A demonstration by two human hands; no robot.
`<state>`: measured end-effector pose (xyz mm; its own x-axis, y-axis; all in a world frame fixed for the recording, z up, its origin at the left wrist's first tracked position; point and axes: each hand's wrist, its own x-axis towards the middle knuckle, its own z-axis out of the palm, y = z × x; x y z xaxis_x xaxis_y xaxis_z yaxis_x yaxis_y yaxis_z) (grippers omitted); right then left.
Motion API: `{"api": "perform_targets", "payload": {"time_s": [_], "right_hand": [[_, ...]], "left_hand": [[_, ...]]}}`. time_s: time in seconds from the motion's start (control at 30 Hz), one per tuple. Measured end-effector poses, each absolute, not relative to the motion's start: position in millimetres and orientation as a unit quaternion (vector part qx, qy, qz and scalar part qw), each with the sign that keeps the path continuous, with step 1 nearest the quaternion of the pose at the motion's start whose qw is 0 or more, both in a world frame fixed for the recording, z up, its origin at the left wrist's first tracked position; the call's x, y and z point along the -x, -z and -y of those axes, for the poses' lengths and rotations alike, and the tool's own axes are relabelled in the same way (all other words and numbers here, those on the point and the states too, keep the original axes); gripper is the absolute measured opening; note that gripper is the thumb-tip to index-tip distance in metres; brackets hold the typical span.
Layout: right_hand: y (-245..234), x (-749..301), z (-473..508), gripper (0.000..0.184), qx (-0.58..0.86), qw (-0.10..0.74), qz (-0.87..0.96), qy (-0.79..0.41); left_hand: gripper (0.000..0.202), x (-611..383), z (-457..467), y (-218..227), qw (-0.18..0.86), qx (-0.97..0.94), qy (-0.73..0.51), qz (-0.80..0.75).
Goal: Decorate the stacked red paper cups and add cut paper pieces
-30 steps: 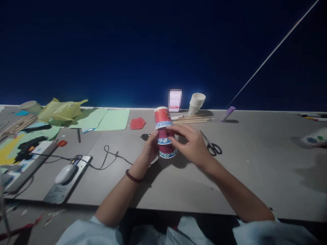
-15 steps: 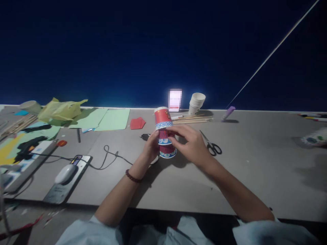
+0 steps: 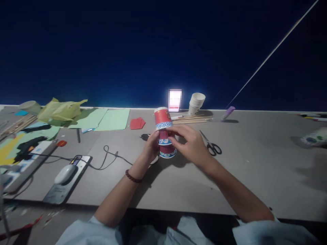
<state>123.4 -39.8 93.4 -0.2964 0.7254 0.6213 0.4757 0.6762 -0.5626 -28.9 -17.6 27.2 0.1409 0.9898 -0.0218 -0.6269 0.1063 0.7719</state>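
Note:
Three red paper cups with blue-and-white patterned rims stand bottom-up in a tower: the top cup (image 3: 162, 117), the middle cup (image 3: 163, 135) and the bottom cup (image 3: 167, 150). My left hand (image 3: 152, 146) is wrapped round the left side of the tower, its fingers partly hidden behind the cups. From the right, my right hand (image 3: 190, 143) pinches the tower where the top and middle cups meet. Behind my left fingers lies a black tool's pointed tip (image 3: 144, 136), the rest of it hidden.
Scissors (image 3: 213, 147) lie right of my right hand. Behind are wooden sticks (image 3: 191, 119), stacked white cups (image 3: 196, 103) and a lit phone (image 3: 175, 101). Leftward lie red paper (image 3: 137, 123), green sheets (image 3: 112, 119), a black cable (image 3: 104, 160), a phone (image 3: 60, 190) and a power strip (image 3: 33, 166).

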Motion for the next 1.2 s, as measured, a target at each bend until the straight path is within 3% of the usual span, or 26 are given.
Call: {"api": "perform_targets", "payload": {"time_s": [0.43,0.7,0.93,1.2], "right_hand": [[-93.4,-122.3,40.3,0.027,0.383,0.461,0.786,-0.154],[-92.1,-128.3,35.1,0.026,0.431,0.505,0.717,-0.212],[-88.2,-136.7,33.3,0.068,0.513,0.36,0.734,-0.261],[-50.3,-137.8,11.1,0.067,0.508,0.388,0.703,-0.31]], "left_hand": [[0.046,29.5,16.7,-25.1,0.687,-0.322,-0.582,-0.292],[0.049,30.1,15.6,-25.9,0.697,-0.317,-0.579,-0.281],[0.059,28.0,9.4,-15.9,0.666,-0.301,-0.612,-0.302],[0.067,21.6,7.8,-9.9,0.642,-0.31,-0.601,-0.361]]}}
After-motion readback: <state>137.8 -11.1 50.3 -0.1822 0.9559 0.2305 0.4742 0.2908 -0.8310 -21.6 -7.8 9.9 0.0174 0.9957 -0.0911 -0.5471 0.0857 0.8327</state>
